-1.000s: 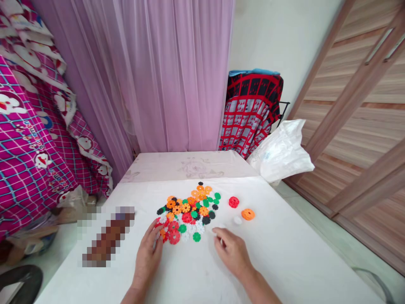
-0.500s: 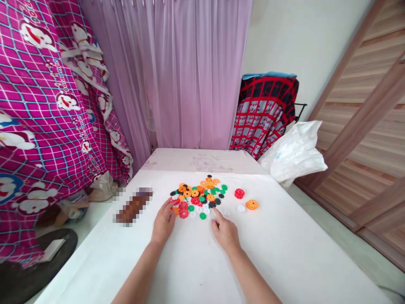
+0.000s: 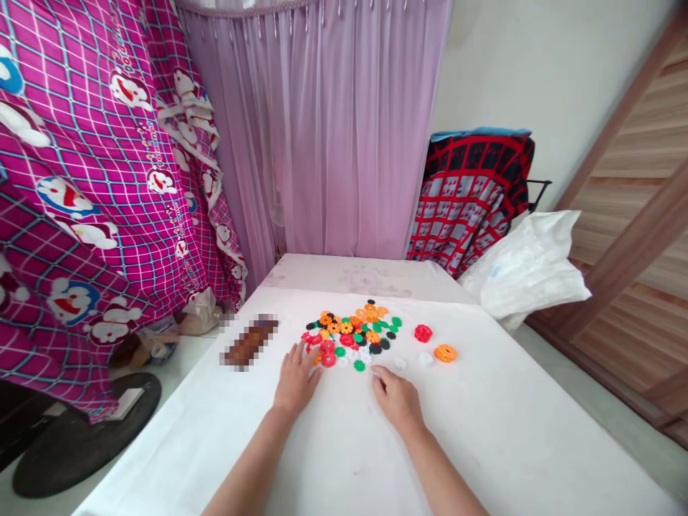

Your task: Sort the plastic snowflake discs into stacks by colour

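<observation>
Several flower-shaped plastic discs in red, orange, green, black and white lie in a loose pile (image 3: 347,328) on the white table (image 3: 344,444). At the pile's left edge, my left hand (image 3: 297,378) rests with fingers stretched out, its tips touching or just beside the red discs (image 3: 327,352). My right hand (image 3: 398,395) is low over the table in front of the pile, fingers curled in; what they hold, if anything, is hidden. Near its fingertips lie a green disc (image 3: 359,365) and a pale disc (image 3: 400,362).
Right of the pile sit a red stack (image 3: 423,333), a white group (image 3: 425,358) and an orange stack (image 3: 446,353) of discs. A pixelated brown patch (image 3: 250,342) is on the left. A white plastic bag (image 3: 532,265) stands beyond the table's right edge.
The view has swung a little left. My right hand has drawn back slightly from the black discs, and its extended index finger has curled in. My left hand stays by the red discs.
</observation>
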Action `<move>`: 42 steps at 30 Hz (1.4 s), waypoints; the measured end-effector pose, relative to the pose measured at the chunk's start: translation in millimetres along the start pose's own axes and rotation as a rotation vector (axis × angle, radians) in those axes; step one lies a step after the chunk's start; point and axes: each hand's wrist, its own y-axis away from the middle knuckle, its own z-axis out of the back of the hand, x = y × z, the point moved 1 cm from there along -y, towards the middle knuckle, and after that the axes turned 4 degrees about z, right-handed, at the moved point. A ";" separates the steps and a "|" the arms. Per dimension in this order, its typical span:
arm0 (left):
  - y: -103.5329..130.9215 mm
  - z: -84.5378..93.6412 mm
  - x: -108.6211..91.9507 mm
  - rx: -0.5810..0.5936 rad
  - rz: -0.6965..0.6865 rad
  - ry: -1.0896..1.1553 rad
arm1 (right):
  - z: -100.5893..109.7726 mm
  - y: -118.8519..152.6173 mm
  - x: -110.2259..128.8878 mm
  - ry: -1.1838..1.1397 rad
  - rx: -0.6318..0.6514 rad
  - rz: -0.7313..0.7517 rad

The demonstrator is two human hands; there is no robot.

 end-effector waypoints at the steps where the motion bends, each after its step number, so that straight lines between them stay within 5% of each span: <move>1: -0.5 0.5 -1.6 0.036 -0.024 -0.019 | -1.3 0.5 -1.0 -0.008 -0.003 0.006; 13: -22.3 2.0 -25.8 0.131 -0.075 0.002 | -4.3 3.8 -4.2 -0.047 -0.024 0.048; 19: -15.8 6.1 -5.8 -0.038 -0.066 0.179 | -6.4 -2.7 3.8 -0.084 -0.083 0.073; 24: -15.7 15.7 5.2 -0.031 0.090 0.242 | -6.1 -29.6 30.8 -0.109 -0.168 0.210; 35: -22.7 7.8 23.8 -0.074 0.066 0.131 | -14.3 -73.5 79.4 0.066 0.057 0.173; 39: -21.6 5.5 24.0 -0.054 0.095 0.080 | -2.9 -75.2 63.8 -0.063 0.025 0.121; 42: -20.4 4.9 23.9 -0.057 0.091 0.061 | 21.3 -82.5 21.9 -0.117 -0.010 0.038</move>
